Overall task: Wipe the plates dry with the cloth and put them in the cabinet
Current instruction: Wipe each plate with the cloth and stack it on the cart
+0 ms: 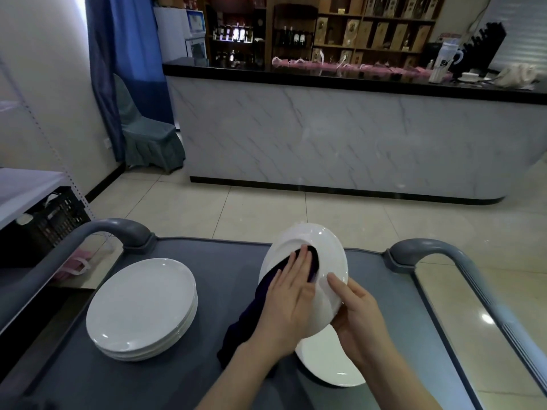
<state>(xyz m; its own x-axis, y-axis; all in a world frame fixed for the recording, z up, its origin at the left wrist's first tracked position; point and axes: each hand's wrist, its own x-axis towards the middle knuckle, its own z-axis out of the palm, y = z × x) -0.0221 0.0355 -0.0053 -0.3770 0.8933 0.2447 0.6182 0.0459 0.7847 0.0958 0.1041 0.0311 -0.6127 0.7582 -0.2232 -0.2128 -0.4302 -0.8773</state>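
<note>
A white oval plate (322,250) is tilted up above the grey cart top (225,261). My right hand (358,318) grips its near edge, thumb on the plate's face. My left hand (287,297) lies flat with straight fingers on a dark cloth (251,318), pressing it against the plate's face; the cloth hangs down below the hand. A stack of several white plates (142,306) sits on the cart at the left. Another white plate (328,365) lies flat on the cart under my hands.
The cart has grey curved handles at left (118,229) and right (432,250). Beyond it are tiled floor and a marble-fronted counter (340,137) with a black top. A covered chair (148,134) stands at the back left, a black crate (50,220) at the left.
</note>
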